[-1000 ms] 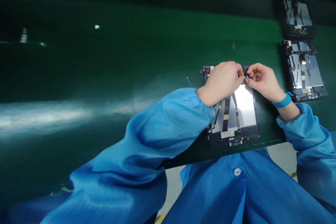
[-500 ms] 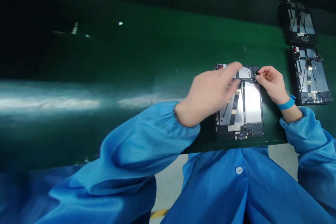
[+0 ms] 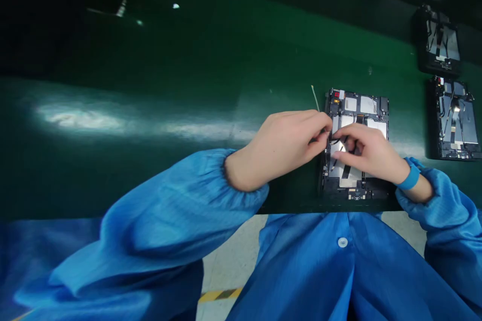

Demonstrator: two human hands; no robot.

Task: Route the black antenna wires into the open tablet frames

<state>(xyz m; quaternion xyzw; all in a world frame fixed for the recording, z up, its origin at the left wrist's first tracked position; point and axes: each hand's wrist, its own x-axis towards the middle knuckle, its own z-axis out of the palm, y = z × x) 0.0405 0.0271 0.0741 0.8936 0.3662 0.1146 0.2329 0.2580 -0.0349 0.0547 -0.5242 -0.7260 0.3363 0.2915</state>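
An opened tablet-like device (image 3: 371, 193), black-framed with silver panels, ribbon cables and small boards, lies near the table's front edge. At its left side my left hand (image 3: 289, 143) is closed, fingertips pinched together over the frame. A thin pale strip (image 3: 314, 96) sticks up from behind these fingers; its lower end is hidden. My right hand (image 3: 371, 153), with a blue wristband (image 3: 409, 174), reaches over the device from the right. Its thumb and forefinger are apart, and the forefinger tip is close to the left fingertips, near a thin dark cable (image 3: 335, 142).
Two similar opened devices, one nearer (image 3: 461, 125) and one farther (image 3: 444, 42), lie at the right on the green table (image 3: 211, 70). Small bright bits (image 3: 175, 6) show at the far left. The table's front edge runs just before my blue smock (image 3: 309, 266).
My right hand has moved left from the device's upper right corner to its left part. My left hand has come down to the left edge, and the pale strip now shows. The view has shifted.
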